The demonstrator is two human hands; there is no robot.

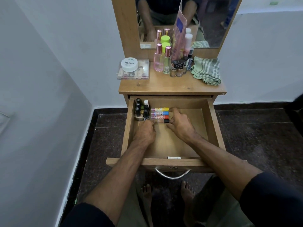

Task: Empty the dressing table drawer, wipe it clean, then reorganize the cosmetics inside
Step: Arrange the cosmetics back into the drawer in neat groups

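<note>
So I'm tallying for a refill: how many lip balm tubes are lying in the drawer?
4, side by side at the back left: yellow-capped, blue-capped, red-capped, black-capped. None seem hidden.

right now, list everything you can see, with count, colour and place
drawer: one, wooden, pulled open
lip balm tubes: four, yellow, blue, red and black caps, lying in drawer
nail polish bottles: several, dark caps, drawer's back left corner
perfume bottles: two, pink caps, tabletop
cloth: one, green striped, tabletop right
clear case: one, tabletop left
white jar: one, on the case
left hand: at the tubes' left end
right hand: at their capped end
</note>
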